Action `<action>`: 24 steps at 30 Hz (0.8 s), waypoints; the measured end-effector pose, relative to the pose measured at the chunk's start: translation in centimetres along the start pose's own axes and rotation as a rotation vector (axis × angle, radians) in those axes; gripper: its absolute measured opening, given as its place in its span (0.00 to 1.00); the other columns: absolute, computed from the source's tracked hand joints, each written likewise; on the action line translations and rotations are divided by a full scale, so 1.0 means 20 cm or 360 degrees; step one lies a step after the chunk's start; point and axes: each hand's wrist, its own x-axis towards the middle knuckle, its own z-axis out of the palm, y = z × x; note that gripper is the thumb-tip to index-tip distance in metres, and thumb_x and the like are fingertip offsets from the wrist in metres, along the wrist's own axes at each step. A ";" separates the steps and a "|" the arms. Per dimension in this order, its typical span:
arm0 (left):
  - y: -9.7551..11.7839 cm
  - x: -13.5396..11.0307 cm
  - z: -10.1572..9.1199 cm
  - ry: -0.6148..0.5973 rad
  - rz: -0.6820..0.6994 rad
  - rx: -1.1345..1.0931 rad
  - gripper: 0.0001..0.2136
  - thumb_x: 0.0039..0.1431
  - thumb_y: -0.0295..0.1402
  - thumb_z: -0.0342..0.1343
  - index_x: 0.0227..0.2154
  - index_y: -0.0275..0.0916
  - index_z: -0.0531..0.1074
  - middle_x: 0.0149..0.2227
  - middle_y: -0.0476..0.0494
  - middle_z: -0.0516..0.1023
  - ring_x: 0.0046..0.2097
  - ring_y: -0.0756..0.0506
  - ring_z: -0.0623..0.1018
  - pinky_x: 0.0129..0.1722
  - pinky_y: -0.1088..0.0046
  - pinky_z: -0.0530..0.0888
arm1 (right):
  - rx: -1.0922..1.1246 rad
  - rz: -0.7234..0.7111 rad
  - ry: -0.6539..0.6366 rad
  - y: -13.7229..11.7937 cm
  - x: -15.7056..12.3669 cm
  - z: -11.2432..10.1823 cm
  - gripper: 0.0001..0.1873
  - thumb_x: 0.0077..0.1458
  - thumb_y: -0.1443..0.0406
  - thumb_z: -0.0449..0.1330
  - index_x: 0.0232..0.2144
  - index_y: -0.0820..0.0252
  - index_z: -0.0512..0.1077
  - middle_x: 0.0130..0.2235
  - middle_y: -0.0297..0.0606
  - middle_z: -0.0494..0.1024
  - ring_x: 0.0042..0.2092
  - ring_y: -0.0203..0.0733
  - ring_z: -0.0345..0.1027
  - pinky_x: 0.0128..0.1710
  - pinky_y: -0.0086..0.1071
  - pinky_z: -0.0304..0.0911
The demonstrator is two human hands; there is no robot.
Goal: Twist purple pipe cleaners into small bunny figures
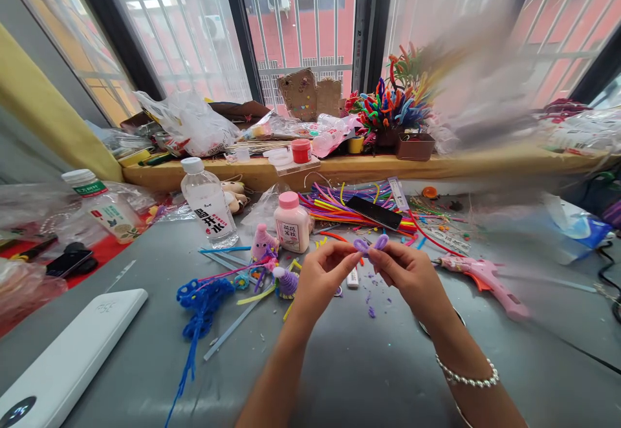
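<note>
Over the grey table (359, 363), my left hand (323, 279) and my right hand (412, 276) meet at the fingertips. Both pinch a small purple pipe-cleaner shape (371, 245) with two loops, held up between them. Purple fluff bits (371, 302) lie on the table just under my hands. A small purple pipe-cleaner figure (287, 282) rests left of my left hand. A pearl bracelet (468, 379) circles my right wrist.
A pink glue gun (478, 274) lies right of my hands. Behind them are a pink-capped bottle (292, 222), a water bottle (208, 205), coloured pipe cleaners (334, 205) and a black phone (381, 213). Blue pipe cleaners (201, 302) and a white power bank (72, 350) lie left.
</note>
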 end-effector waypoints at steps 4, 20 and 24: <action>0.01 0.01 -0.02 -0.0006 0.0186 0.0286 0.06 0.47 0.34 0.58 0.26 0.36 0.73 0.28 0.46 0.74 0.32 0.49 0.73 0.33 0.75 0.69 | -0.0067 -0.0015 -0.0036 0.00 0.00 0.00 0.15 0.53 0.58 0.53 0.20 0.60 0.64 0.17 0.27 0.57 0.19 0.30 0.49 0.18 0.27 0.45; -0.01 0.00 -0.02 0.0208 0.0611 0.0802 0.05 0.52 0.31 0.54 0.28 0.36 0.74 0.28 0.46 0.73 0.31 0.50 0.71 0.31 0.75 0.67 | 0.0178 0.0114 -0.0156 0.00 0.03 -0.02 0.10 0.49 0.60 0.57 0.25 0.62 0.71 0.17 0.30 0.67 0.20 0.31 0.58 0.20 0.26 0.56; 0.00 0.00 -0.02 0.0178 0.0547 0.0643 0.06 0.52 0.31 0.54 0.30 0.36 0.75 0.29 0.45 0.73 0.32 0.49 0.71 0.32 0.74 0.68 | 0.0326 0.0130 -0.0096 0.01 0.03 -0.02 0.09 0.48 0.61 0.59 0.29 0.62 0.73 0.18 0.31 0.71 0.21 0.32 0.61 0.21 0.26 0.59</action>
